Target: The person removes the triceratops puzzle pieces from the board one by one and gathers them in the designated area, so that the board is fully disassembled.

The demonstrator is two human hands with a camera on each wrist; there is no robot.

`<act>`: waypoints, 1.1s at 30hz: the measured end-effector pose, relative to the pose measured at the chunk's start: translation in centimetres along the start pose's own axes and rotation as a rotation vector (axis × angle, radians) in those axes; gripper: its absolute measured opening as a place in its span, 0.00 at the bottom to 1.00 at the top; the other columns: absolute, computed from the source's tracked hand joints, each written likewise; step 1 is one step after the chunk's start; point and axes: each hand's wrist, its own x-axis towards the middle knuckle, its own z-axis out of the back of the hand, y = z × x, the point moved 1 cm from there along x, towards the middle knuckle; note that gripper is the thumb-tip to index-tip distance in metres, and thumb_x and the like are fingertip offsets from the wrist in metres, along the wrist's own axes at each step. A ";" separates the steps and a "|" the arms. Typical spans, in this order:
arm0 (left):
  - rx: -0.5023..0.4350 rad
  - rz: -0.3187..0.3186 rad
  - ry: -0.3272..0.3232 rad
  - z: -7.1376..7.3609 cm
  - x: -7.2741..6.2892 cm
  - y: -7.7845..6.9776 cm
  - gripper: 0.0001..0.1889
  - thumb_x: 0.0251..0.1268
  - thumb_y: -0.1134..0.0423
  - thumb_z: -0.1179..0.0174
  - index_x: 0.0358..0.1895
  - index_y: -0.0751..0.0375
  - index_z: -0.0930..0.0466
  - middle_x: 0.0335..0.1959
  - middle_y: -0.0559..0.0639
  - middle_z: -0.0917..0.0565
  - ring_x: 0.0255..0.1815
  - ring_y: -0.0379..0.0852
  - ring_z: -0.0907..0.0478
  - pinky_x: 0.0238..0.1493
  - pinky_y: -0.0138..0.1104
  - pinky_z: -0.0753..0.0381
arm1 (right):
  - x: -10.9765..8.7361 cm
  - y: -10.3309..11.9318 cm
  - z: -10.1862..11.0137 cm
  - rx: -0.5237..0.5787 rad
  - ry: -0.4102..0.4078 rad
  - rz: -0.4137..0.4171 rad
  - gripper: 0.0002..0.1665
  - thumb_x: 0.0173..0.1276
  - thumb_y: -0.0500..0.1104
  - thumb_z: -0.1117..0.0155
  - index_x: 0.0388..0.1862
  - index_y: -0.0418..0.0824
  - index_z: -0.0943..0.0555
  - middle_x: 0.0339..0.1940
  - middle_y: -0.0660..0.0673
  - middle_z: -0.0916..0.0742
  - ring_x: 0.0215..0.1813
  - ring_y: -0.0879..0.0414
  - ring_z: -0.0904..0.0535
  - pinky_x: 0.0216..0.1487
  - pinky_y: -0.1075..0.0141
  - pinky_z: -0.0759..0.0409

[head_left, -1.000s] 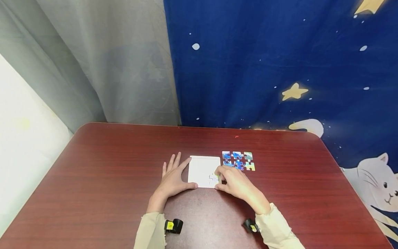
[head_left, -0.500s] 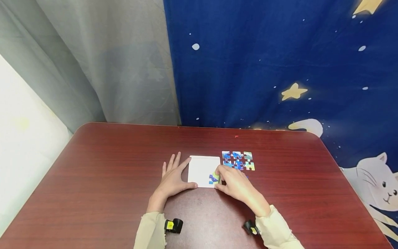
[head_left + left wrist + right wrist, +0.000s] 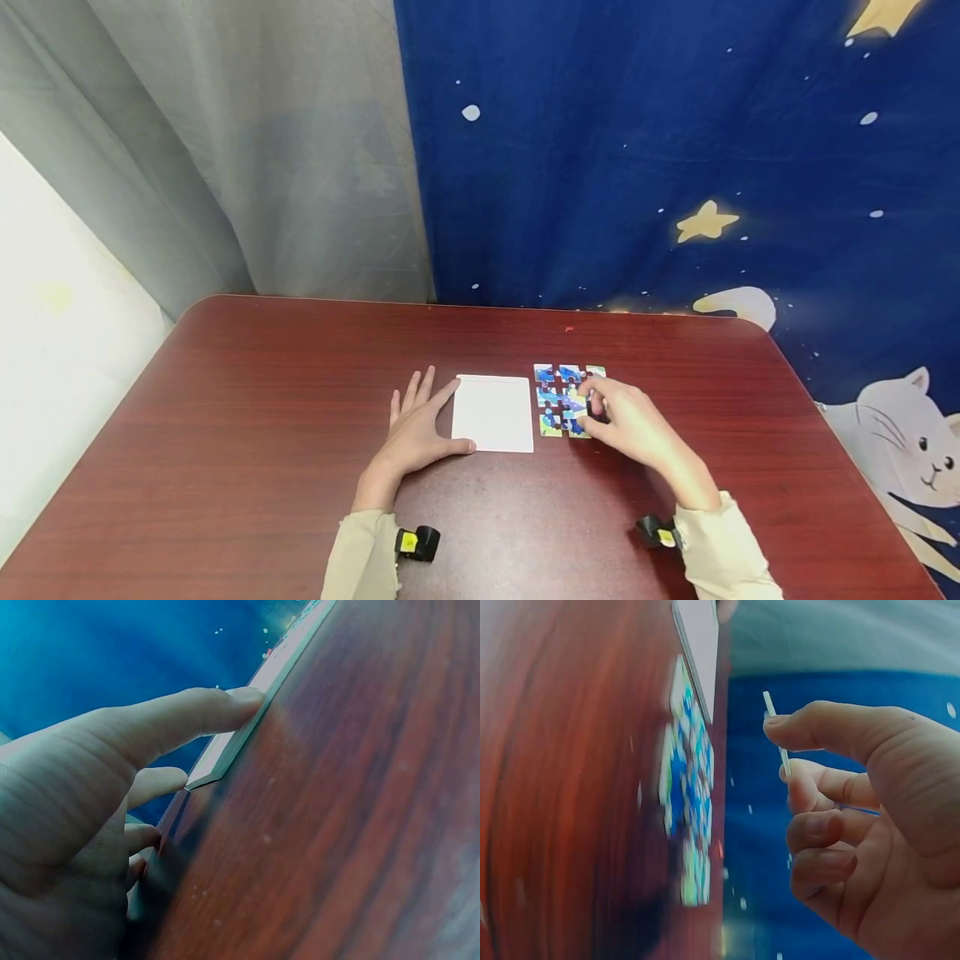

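A flat white square board (image 3: 492, 414) lies on the table in the head view. My left hand (image 3: 417, 434) rests at its left side with fingers spread, the index fingertip at the far corner and the thumb at the near edge. In the left wrist view the thumb (image 3: 187, 720) touches the board's edge. My right hand (image 3: 633, 421) pinches a jigsaw puzzle piece (image 3: 784, 761) between thumb and index finger, lifted off the table. Beneath and beside that hand, several puzzle pieces (image 3: 546, 397) lie in loose rows to the right of the board; the hand hides some of them.
The dark red wooden table (image 3: 300, 400) has rounded far corners. A tiny red scrap (image 3: 569, 329) lies near its far edge. Behind hang a grey curtain (image 3: 322, 167) and a blue curtain (image 3: 570, 150) with stars and a cat.
My right hand has moved right, from the board to above the loose pieces. The puzzle piece at the board's near right corner is gone from there. The left hand stays still.
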 end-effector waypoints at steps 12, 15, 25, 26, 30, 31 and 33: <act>-0.007 -0.001 0.002 0.1 0.0 0.2 0.51 0.38 0.42 0.29 0.70 0.52 0.40 0.74 0.61 0.55 0.73 0.59 0.65 0.65 0.57 0.71 | -2.3 -3.8 1.5 0.052 -0.013 -0.059 0.15 0.53 0.38 0.28 0.37 0.41 0.23 0.22 0.53 0.26 0.19 0.65 0.37 0.25 0.69 0.35; -0.007 -0.003 -0.001 0.1 0.0 0.3 0.50 0.38 0.42 0.29 0.70 0.52 0.39 0.74 0.61 0.55 0.73 0.59 0.65 0.65 0.57 0.70 | -2.7 -4.3 1.1 0.094 0.009 -0.069 0.14 0.53 0.38 0.29 0.37 0.41 0.24 0.22 0.53 0.26 0.18 0.65 0.36 0.23 0.70 0.35; -0.008 -0.004 -0.002 -0.1 0.0 0.2 0.50 0.38 0.42 0.29 0.70 0.52 0.39 0.74 0.60 0.55 0.73 0.58 0.65 0.65 0.57 0.70 | -3.6 -5.4 0.1 0.167 0.066 -0.124 0.15 0.54 0.40 0.29 0.38 0.40 0.23 0.23 0.54 0.25 0.18 0.63 0.33 0.22 0.70 0.32; -0.006 -0.003 -0.001 -0.1 0.0 0.2 0.50 0.38 0.42 0.29 0.70 0.51 0.39 0.74 0.60 0.55 0.73 0.58 0.65 0.65 0.57 0.70 | -3.6 -5.5 0.1 0.168 0.067 -0.128 0.15 0.54 0.40 0.29 0.38 0.40 0.23 0.23 0.54 0.24 0.19 0.63 0.33 0.23 0.70 0.32; -0.006 -0.004 -0.003 -0.1 0.0 0.2 0.50 0.38 0.43 0.29 0.70 0.52 0.39 0.74 0.60 0.55 0.73 0.58 0.65 0.65 0.57 0.70 | -3.7 -5.7 -0.2 0.165 0.072 -0.129 0.15 0.55 0.40 0.29 0.39 0.40 0.23 0.23 0.54 0.24 0.19 0.63 0.32 0.24 0.70 0.32; -0.006 -0.004 -0.003 0.0 0.0 0.2 0.50 0.38 0.43 0.29 0.70 0.52 0.40 0.74 0.61 0.55 0.73 0.58 0.65 0.65 0.57 0.70 | -3.7 -5.7 -0.3 0.164 0.072 -0.126 0.15 0.55 0.40 0.29 0.39 0.40 0.23 0.23 0.54 0.24 0.19 0.63 0.32 0.25 0.70 0.31; -0.009 -0.005 -0.003 0.0 -0.1 0.2 0.50 0.38 0.43 0.28 0.70 0.52 0.40 0.74 0.61 0.55 0.73 0.58 0.65 0.65 0.57 0.71 | -3.6 -5.8 -0.5 0.165 0.072 -0.121 0.15 0.55 0.40 0.29 0.39 0.40 0.23 0.23 0.55 0.24 0.20 0.63 0.32 0.25 0.70 0.31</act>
